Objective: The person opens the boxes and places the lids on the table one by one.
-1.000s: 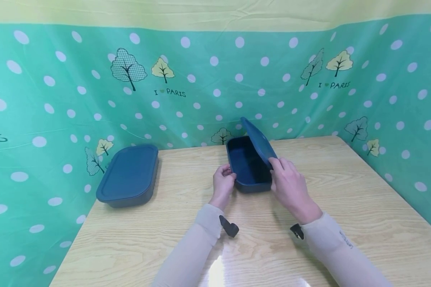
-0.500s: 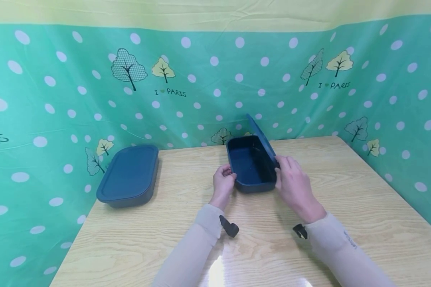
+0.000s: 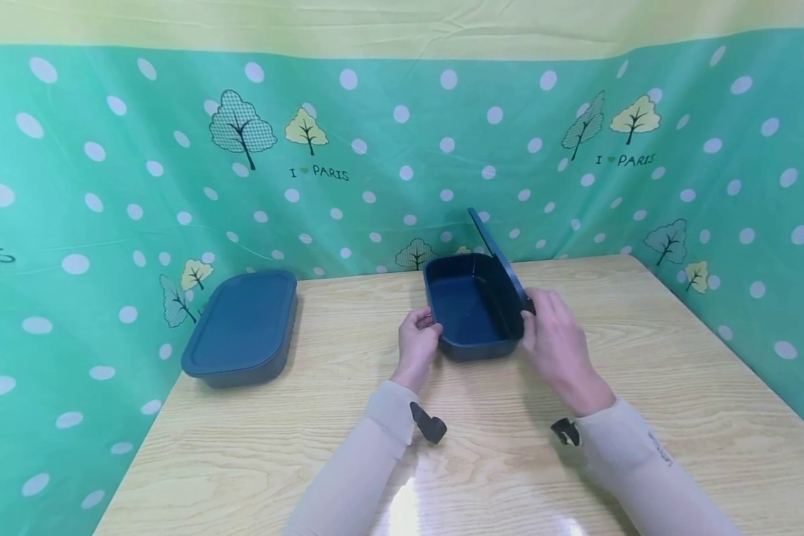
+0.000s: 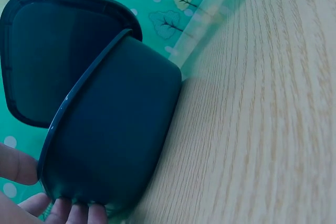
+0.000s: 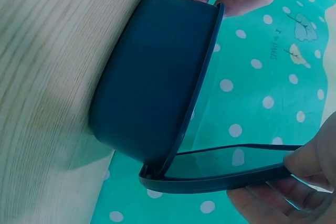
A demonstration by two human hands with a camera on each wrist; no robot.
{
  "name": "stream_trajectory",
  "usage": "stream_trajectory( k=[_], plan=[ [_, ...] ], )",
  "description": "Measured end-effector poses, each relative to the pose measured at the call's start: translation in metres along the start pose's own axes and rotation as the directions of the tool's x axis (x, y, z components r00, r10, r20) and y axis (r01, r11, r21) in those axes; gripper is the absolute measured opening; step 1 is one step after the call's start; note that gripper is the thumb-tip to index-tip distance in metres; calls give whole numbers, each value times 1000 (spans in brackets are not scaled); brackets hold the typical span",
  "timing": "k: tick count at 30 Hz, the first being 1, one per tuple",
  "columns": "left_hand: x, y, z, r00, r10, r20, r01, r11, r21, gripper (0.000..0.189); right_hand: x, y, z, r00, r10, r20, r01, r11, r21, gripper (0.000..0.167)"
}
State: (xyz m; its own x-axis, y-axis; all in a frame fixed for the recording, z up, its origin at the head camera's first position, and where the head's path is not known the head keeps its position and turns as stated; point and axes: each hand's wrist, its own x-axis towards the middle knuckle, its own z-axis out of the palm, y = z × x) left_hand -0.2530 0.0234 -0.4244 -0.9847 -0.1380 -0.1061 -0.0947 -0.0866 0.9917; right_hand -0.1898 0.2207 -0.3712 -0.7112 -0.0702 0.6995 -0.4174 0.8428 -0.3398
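Observation:
A dark blue rectangular lunch box (image 3: 472, 313) stands on the table with its top uncovered and nothing visible inside. Its lid (image 3: 501, 257) is tipped up steeply along the right side; the far end rises higher than the box. My right hand (image 3: 556, 342) pinches the near end of that lid, thumb on one face and fingers on the other, as the right wrist view shows. At the box's near left, my left hand (image 3: 418, 342) holds it, the thumb (image 4: 18, 163) at the rim and several fingertips against the wall.
A second dark blue lunch box (image 3: 241, 324), lid on, stands on the left of the wooden table (image 3: 348, 327). Behind and at both sides hangs a green dotted cloth (image 3: 375, 149) with printed trees.
My right hand has moved to the right with the lid, which has swung from leaning over the box to a steeper tilt, baring more of the inside. My left hand and the box have stayed put.

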Motion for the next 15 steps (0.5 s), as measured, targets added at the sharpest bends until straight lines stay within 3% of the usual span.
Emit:
stream_trajectory(
  k=[15],
  plan=[
    [-2, 3, -1, 999, 13, 29, -13, 1000, -5, 44, 2, 6, -5, 997, 73, -3, -72, 995, 65, 25]
  ],
)
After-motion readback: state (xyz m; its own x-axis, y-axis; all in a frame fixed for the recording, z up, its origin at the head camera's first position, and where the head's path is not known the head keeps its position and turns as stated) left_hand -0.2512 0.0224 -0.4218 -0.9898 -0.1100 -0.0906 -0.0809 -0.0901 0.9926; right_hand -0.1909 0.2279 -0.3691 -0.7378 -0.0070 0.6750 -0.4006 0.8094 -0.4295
